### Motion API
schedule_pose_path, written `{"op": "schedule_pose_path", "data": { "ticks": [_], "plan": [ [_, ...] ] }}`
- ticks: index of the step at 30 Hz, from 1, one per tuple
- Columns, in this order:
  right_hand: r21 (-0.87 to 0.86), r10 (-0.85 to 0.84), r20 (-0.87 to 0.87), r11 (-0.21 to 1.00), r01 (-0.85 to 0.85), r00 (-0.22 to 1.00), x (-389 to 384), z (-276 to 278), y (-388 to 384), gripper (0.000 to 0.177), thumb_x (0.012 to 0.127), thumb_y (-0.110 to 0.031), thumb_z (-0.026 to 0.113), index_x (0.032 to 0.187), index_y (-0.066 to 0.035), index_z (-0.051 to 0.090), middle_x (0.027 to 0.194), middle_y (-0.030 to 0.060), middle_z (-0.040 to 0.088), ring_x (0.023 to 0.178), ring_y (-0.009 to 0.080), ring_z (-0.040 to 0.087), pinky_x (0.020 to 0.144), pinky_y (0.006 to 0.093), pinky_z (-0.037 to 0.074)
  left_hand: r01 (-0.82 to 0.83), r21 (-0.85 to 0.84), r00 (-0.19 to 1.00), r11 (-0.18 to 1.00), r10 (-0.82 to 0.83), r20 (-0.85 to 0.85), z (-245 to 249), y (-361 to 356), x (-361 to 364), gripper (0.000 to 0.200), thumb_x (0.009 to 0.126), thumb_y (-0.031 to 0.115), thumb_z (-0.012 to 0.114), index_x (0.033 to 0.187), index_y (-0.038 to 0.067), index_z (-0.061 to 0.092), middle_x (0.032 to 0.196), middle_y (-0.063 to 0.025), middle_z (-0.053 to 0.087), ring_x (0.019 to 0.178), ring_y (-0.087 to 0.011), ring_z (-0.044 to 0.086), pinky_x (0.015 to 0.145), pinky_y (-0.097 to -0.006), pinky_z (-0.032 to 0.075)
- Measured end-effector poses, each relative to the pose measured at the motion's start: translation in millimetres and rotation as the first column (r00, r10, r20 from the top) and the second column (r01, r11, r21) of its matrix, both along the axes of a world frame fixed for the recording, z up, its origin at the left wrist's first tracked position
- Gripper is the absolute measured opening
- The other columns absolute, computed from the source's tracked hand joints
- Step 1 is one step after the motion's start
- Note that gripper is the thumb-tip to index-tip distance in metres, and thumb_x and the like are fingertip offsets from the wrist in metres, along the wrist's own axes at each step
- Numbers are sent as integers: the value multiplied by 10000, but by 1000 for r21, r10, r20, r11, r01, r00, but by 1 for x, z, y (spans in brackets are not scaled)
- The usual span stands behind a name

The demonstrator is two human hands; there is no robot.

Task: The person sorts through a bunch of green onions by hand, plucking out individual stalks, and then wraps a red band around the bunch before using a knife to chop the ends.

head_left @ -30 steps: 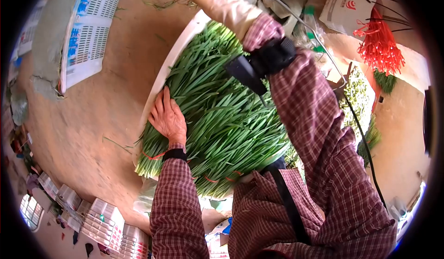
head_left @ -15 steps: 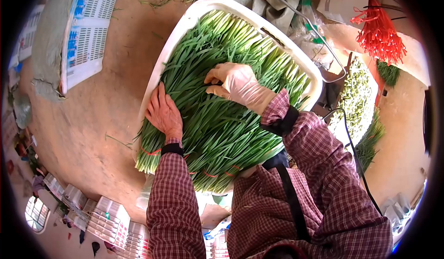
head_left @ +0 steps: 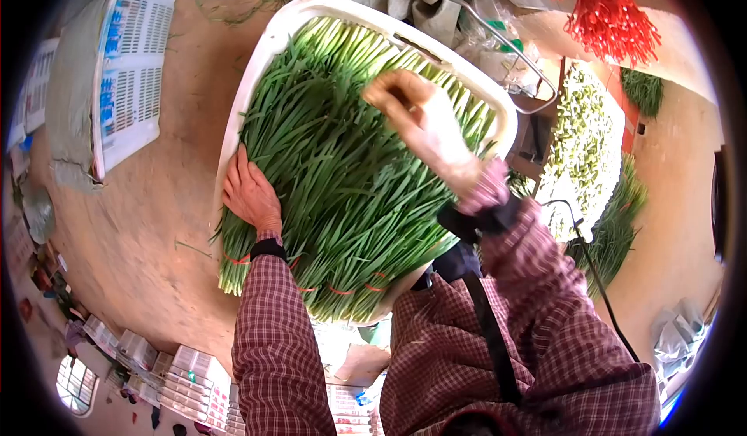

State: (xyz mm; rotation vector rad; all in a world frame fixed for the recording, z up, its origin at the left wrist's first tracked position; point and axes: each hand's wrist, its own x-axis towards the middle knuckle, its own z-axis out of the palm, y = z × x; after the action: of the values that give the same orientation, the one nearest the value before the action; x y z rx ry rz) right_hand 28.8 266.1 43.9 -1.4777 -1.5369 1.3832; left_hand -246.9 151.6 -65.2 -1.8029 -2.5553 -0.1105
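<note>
A white plastic crate point(head_left: 257, 70) is packed with green garlic chives point(head_left: 334, 156), their pale stems along the far side and the near side. Red ties go round several bundles at the near edge. My bare left hand point(head_left: 253, 192) lies open on the leaves at the crate's left side, fingers stretched forward. Above the leaves on the right is my gloved right hand point(head_left: 420, 117), apart from them and smeared by motion. Its fingers look bent, but whether they hold anything cannot be made out.
A white slatted crate point(head_left: 136, 70) stands at the left. A bunch of red ties point(head_left: 611, 20) hangs at the upper right. Below it is a heap of cut pale stems point(head_left: 580, 156), beside more greens point(head_left: 615, 218). A metal bar point(head_left: 467, 8) curves behind the chive crate.
My right hand has risen off the leaves and moved up and to the right, now blurred. My left hand stays on the left side of the chives. The whole view has shifted slightly.
</note>
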Motion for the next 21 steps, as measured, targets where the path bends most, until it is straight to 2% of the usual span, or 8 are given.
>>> {"op": "schedule_pose_path", "data": {
  "ticks": [4, 6, 8, 9, 11, 12, 16, 21],
  "plan": [
    [-177, 364, -204, 899, -400, 909, 87, 37, -102, 173, 948, -142, 565, 1038, -38, 670, 827, 49, 678, 667, 154, 621, 619, 301, 547, -7, -13, 1000, 1000, 7, 5, -4, 0, -2, 399, 1020, 329, 355, 1379, 240, 505, 1322, 33, 552, 1150, -217, 511, 922, -399, 368],
    [-624, 886, 209, 446, -642, 414, 117, 56, -158, 200, 969, -170, 522, 1031, -47, 667, 760, 34, 656, 631, 164, 615, 579, 305, 530, -21, -34, 999, 999, 23, 49, 3, 2, -4, 410, 1016, 346, 354, 1384, 239, 502, 1324, 22, 552, 1154, -233, 508, 943, -416, 368],
    [-791, 935, 288, 354, -499, 207, 136, 62, -199, 212, 974, -193, 514, 976, -66, 684, 663, 51, 618, 559, 184, 597, 534, 311, 521, -42, -89, 990, 995, 54, 129, 16, 6, -6, 429, 1012, 356, 352, 1388, 211, 498, 1345, 9, 536, 1181, -245, 491, 981, -431, 356],
    [-781, 929, 298, 369, -504, 220, 148, 61, -210, 212, 974, -193, 514, 976, -66, 684, 663, 51, 618, 559, 184, 597, 534, 311, 521, -13, -41, 983, 999, 20, 182, 17, 6, -7, 430, 1010, 349, 362, 1390, 200, 496, 1359, -7, 522, 1199, -255, 479, 995, -435, 350],
    [-312, 567, 436, 824, -473, 699, 160, 61, -226, 190, 949, -186, 563, 878, -60, 684, 612, 74, 596, 524, 214, 594, 511, 322, 512, 34, 68, 967, 997, -50, 249, 32, 7, -4, 446, 998, 329, 402, 1396, 145, 481, 1389, -73, 484, 1250, -292, 444, 1036, -439, 326],
    [-229, 423, 451, 906, -357, 786, 150, 65, -216, 173, 912, -171, 617, 799, -51, 670, 627, 90, 612, 548, 230, 615, 521, 345, 520, 39, 72, 969, 997, -56, 239, 42, 9, 5, 446, 998, 329, 402, 1396, 145, 481, 1389, -73, 484, 1250, -292, 444, 1036, -439, 326],
    [212, 137, 357, 952, -223, 924, 98, 54, -150, 147, 888, -144, 647, 796, -30, 658, 656, 97, 635, 554, 234, 625, 519, 349, 525, 224, 93, 937, 970, -241, 255, 62, 5, 65, 470, 981, 298, 412, 1394, 76, 453, 1465, -100, 381, 1353, -282, 344, 1108, -510, 244],
    [201, 70, 193, 974, -109, 979, 46, 40, -70, 110, 887, -132, 647, 920, -33, 682, 691, 84, 659, 573, 190, 629, 530, 305, 515, 291, -50, 931, 955, -271, 244, 34, -34, 129, 491, 986, 342, 426, 1428, 129, 415, 1489, -72, 349, 1421, -298, 246, 1135, -573, 160]
  ]
}}
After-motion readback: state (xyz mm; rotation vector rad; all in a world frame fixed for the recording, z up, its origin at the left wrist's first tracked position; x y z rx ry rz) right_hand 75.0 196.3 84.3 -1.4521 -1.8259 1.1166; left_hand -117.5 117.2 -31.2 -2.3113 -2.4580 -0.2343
